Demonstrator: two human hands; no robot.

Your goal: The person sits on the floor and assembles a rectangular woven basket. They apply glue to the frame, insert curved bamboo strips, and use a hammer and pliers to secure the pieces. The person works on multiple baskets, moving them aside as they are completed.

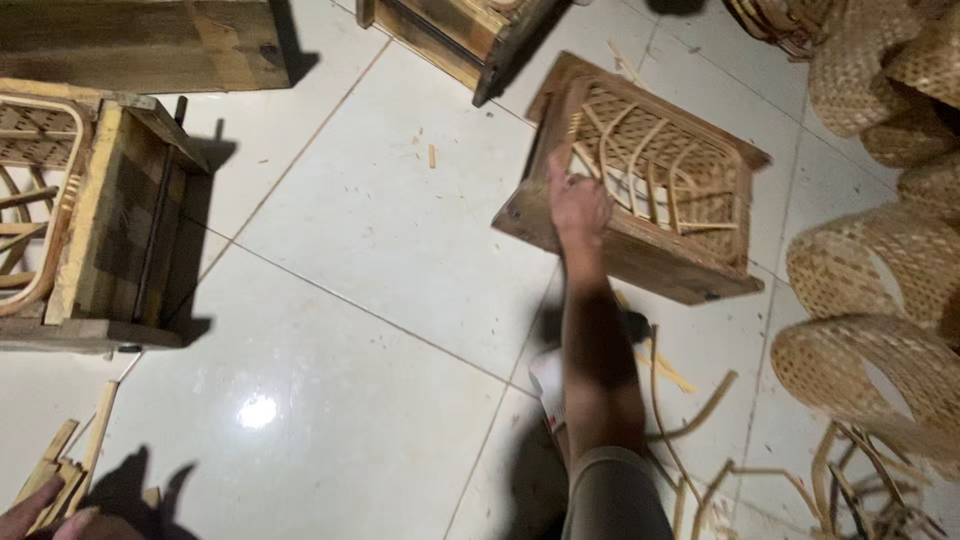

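Observation:
My right hand (578,205) reaches forward and grips the near rim of a wooden box frame (640,255) that lies tilted on the white tile floor (380,250). Inside the frame sits a half-woven rattan basket (690,200) with curved ribs showing. My left hand (45,518) only peeks in at the bottom left corner, beside a bundle of thin wooden sticks (70,462). Whether it holds them is hidden by the frame edge.
A second wooden frame (120,230) with rattan inside stands at the left. A dark plank (140,40) and another frame (450,35) lie at the top. Several woven baskets (860,270) pile up on the right, with loose rattan strips (700,410) below.

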